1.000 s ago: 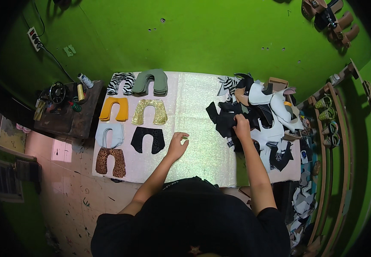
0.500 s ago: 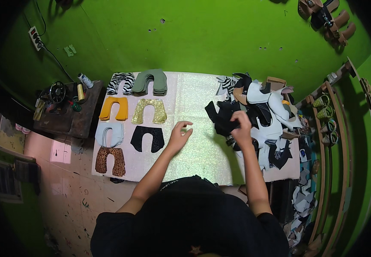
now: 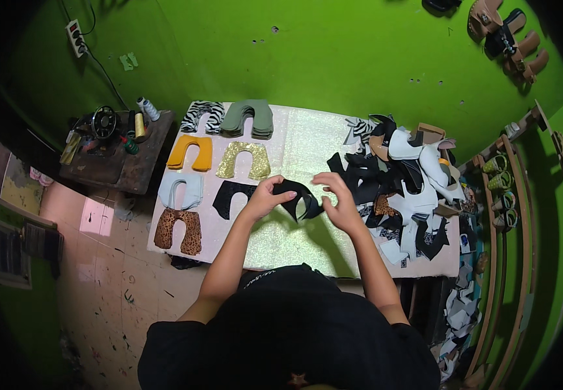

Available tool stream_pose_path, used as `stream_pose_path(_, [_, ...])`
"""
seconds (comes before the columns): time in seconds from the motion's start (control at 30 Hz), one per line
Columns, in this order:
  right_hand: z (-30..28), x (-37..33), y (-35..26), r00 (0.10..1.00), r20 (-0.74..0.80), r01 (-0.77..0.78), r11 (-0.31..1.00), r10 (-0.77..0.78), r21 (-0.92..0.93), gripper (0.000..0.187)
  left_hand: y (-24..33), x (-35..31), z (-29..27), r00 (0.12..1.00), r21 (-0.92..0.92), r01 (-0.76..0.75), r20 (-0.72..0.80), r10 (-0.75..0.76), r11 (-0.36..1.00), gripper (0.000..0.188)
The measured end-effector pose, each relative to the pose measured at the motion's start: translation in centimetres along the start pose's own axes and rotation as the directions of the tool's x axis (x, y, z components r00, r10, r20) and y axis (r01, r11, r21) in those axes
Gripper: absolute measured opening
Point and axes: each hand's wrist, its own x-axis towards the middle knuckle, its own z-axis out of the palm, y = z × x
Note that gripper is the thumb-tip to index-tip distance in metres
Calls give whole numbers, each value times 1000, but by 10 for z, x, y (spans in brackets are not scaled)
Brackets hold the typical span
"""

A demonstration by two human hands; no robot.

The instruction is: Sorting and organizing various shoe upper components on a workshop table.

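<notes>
Both hands hold one black U-shaped cut piece (image 3: 299,197) above the middle of the glittery table top (image 3: 294,140). My left hand (image 3: 263,197) grips its left end and my right hand (image 3: 337,200) grips its right end. Just left of it another black U-shaped piece (image 3: 231,197) lies flat on the table. To the right spreads a loose heap of black, white and patterned cut pieces (image 3: 404,188).
Sorted stacks lie on the left half: zebra (image 3: 203,114), olive (image 3: 249,117), orange (image 3: 190,151), gold glitter (image 3: 243,159), pale blue (image 3: 181,190), leopard (image 3: 178,229). A dark side table with thread spools (image 3: 117,146) stands left. Racks with shoes (image 3: 509,195) line the right.
My right hand pulled a black piece out of the heap and carried it left to the table's middle. My left hand rose from the table and took hold of its other end.
</notes>
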Motion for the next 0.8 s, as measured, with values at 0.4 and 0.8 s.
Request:
stream_pose_path(0.4, [87,-7,9,970,177,-193,972,168,137,65,13,-42,-28,986,110,130,90,-140,985,13])
stream_pose_path(0.8, [120,-1,18,984,79,-177,957,163,230,16,32,-64,-72,962,180,206,142,-233,962,20])
